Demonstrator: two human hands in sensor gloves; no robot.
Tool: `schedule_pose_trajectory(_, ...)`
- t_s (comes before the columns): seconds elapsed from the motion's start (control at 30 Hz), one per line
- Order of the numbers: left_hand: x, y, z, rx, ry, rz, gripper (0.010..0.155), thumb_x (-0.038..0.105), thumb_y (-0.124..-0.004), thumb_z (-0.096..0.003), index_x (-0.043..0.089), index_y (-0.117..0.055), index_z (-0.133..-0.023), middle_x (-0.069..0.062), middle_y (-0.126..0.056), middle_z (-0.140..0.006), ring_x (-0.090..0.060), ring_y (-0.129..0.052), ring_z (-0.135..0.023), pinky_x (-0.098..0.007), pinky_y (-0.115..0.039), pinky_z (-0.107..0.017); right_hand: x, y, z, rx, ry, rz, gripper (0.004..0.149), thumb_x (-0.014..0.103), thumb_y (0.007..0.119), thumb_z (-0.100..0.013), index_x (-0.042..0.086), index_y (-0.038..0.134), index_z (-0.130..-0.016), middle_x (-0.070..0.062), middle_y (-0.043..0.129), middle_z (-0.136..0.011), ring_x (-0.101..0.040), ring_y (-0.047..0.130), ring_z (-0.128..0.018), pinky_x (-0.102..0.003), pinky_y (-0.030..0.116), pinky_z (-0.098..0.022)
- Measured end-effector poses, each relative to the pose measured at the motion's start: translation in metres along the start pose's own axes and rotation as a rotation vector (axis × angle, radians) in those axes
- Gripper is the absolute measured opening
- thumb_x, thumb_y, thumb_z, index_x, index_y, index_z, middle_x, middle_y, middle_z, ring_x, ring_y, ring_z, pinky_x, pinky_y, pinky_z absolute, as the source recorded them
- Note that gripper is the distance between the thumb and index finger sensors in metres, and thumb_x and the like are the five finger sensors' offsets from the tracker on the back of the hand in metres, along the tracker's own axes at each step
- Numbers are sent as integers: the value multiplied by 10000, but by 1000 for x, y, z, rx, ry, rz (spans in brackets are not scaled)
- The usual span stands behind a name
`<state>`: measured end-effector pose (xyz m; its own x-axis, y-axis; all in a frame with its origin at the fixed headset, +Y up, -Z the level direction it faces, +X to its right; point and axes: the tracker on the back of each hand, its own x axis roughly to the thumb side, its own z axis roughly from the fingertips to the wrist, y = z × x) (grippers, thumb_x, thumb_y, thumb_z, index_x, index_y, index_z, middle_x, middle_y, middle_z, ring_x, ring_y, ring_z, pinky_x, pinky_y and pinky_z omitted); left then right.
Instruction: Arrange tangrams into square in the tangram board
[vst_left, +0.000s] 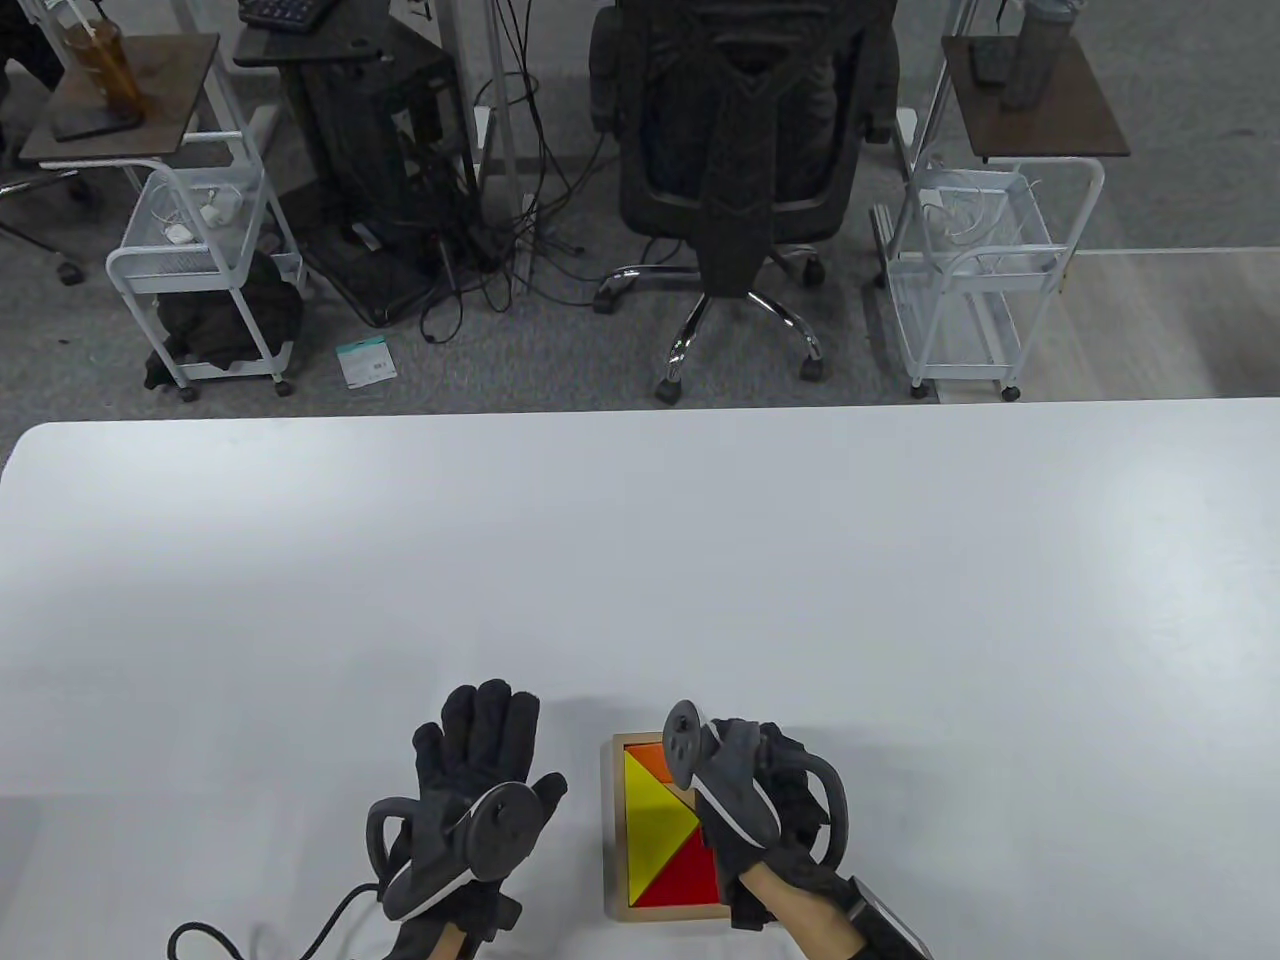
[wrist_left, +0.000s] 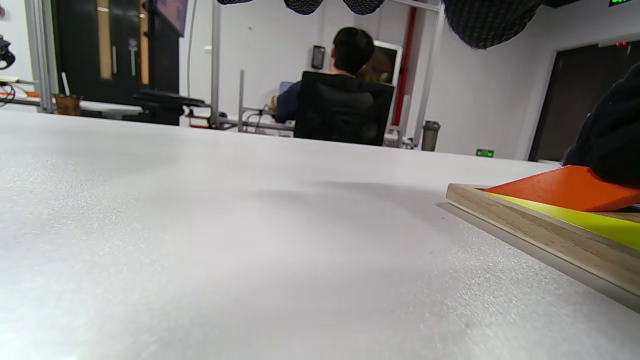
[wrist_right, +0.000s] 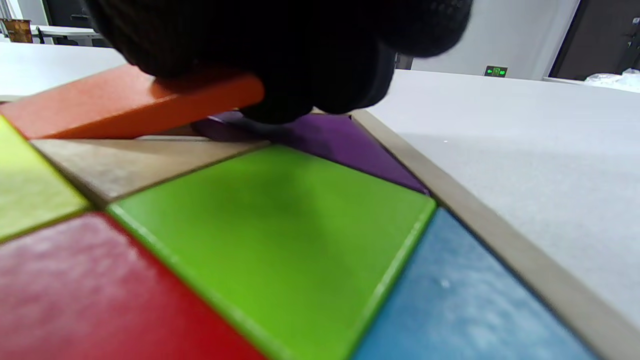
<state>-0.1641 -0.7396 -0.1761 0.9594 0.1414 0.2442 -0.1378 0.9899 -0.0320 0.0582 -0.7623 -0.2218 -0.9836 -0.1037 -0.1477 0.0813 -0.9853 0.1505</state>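
1. No readable writing – a small green-lit sign (wrist_right: 495, 71) on the far wall is too blurred to make out.
2. Wooden tangram board (vst_left: 613, 830) sits on the white table (vst_left: 640, 560) near its front edge, just beside the left hand (vst_left: 470, 800).
3. In the board: yellow piece (vst_left: 655, 820), red piece (vst_left: 685, 875), green piece (wrist_right: 280, 240), blue piece (wrist_right: 450, 300), purple piece (wrist_right: 345, 145).
4. Right hand (vst_left: 765, 800) over the board, fingers curled down onto the tilted orange piece (wrist_right: 125, 107) – one end raised above a bare patch of board.
5. Left hand flat on the table, fingers straight and spread, holding nothing.
6. Behind the table: office chair (vst_left: 740, 150), two white wire carts (vst_left: 200, 250), loose cables (vst_left: 480, 240). The right hand hides the board's right half in the table view.
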Motion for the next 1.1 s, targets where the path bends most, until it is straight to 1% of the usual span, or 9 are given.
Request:
schedule_pose_trajectory(0.17,-2,0,0,2,5,-1,753,536,-605,-569,144,-331,-1150,-246,-278,-1191,-557,-359,-1074,-752,-420,-724,-4,-4,1,-30,8,-4,475,482,735,-446,340,731,-899,45,840,-853,-212,839,-717,-317,743,-498)
schedule_pose_trajectory(0.23,-3,0,-1,-2,11,-1,752,536,-603,-570,143,-328,-1151,-244,-273,-1191,-557,-349,-1074,-754,-410,-724,-11,-8,3,-54,2,-18,560,517,722,-431,348,656,-961,42,754,-967,-229,774,-844,-367,705,-600)
schedule_pose_trajectory(0.33,-5,0,-1,-10,18,-3,751,543,-593,-571,154,-320,-1152,-237,-257,-1195,-558,-323,-1075,-761,-382,-720,-28,-17,11,-128,-15,-77,734,611,609,-396,384,401,-1062,63,421,-1159,-252,469,-1078,-467,541,-776)
schedule_pose_trajectory(0.4,-7,-1,-1,-23,24,-1,754,552,-581,-571,158,-312,-1154,-236,-239,-1196,-560,-300,-1075,-767,-362,-717,-42,-21,16,-182,-25,-107,785,638,571,-378,419,274,-1070,85,224,-1186,-246,251,-1124,-509,409,-833)
schedule_pose_trajectory(0.47,-7,-1,-1,-25,24,1,748,562,-571,-570,180,-305,-1157,-232,-223,-1199,-567,-279,-1074,-775,-344,-713,-63,-24,24,-250,-20,-114,811,652,553,-359,436,217,-1065,93,124,-1179,-243,125,-1120,-520,348,-846)
schedule_pose_trajectory(0.53,-8,-1,-1,-35,22,2,747,572,-561,-570,196,-298,-1159,-232,-212,-1201,-571,-267,-1073,-779,-336,-710,-79,-22,29,-261,-30,-104,820,664,545,-350,466,172,-1053,109,38,-1158,-226,11,-1099,-520,260,-853)
schedule_pose_trajectory(0.7,-7,-6,-3,-111,37,18,770,583,-540,-573,186,-236,-1158,-270,-155,-1186,-609,-221,-1049,-775,-324,-711,-114,-6,32,-199,-21,-29,856,695,545,-324,546,26,-989,196,-194,-1063,-164,-199,-1026,-485,125,-864)
schedule_pose_trajectory(0.87,-7,-10,-4,-121,37,-12,775,585,-535,-571,186,-215,-1154,-257,-115,-1182,-580,-162,-1052,-774,-282,-708,-133,4,22,-69,-1,-95,865,702,537,-307,577,-41,-938,235,-261,-1010,-117,-283,-979,-461,58,-862)
schedule_pose_trajectory(1.1,-6,-11,-5,-124,29,-34,776,587,-531,-570,189,-212,-1154,-246,-100,-1182,-565,-135,-1054,-771,-255,-708,-138,7,20,-30,-27,-143,871,708,537,-297,583,-55,-923,236,-274,-998,-108,-293,-970,-453,62,-863)
